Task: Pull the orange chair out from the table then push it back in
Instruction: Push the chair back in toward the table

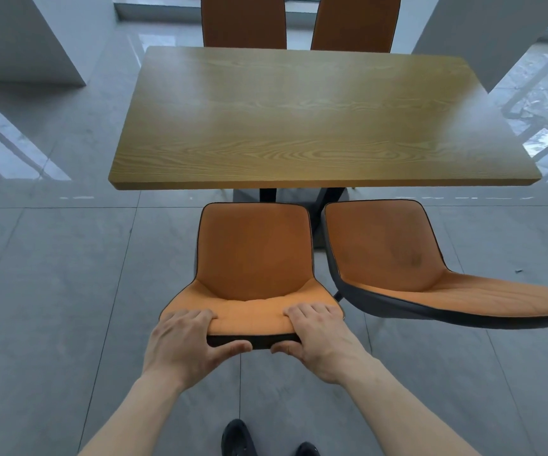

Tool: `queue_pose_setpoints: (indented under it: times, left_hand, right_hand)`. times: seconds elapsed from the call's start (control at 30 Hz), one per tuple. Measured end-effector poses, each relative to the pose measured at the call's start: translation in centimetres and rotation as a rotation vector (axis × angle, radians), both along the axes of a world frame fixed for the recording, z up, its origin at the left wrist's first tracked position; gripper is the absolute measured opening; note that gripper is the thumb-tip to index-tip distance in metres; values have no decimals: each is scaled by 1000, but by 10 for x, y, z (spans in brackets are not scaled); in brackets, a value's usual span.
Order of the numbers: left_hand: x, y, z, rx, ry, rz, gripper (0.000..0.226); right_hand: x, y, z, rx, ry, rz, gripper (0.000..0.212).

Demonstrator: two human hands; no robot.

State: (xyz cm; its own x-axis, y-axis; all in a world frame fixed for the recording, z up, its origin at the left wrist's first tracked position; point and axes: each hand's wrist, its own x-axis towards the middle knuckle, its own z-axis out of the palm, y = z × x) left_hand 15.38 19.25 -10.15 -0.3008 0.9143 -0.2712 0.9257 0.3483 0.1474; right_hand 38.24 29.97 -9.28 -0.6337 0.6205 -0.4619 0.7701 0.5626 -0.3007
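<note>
Orange chair (254, 258) stands at lower centre, seat clear of the wooden table (315, 126). Left hand (187, 343) and right hand (318, 337) clamp the backrest top, fingers together over the padding, thumbs behind. Risk: a skewed push strikes the neighbouring chair (397, 258) just beside it.

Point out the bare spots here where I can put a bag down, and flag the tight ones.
The whole wooden tabletop is bare. Grey floor left of the held chair is open too. It is tight between that chair and the neighbouring chair, and both hands, left hand and right hand, occupy the backrest's top edge.
</note>
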Motion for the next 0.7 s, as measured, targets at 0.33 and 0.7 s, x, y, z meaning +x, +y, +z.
queue_pose_setpoints:
  times: [0.33,0.7]
  left_hand:
    - [11,-2,-2,21,-32,12,104]
    - [7,-2,-3,16,-32,12,107]
  right_hand:
    - [10,-2,3,2,13,-23,74]
    - [9,-3,-5,42,20,-19,74]
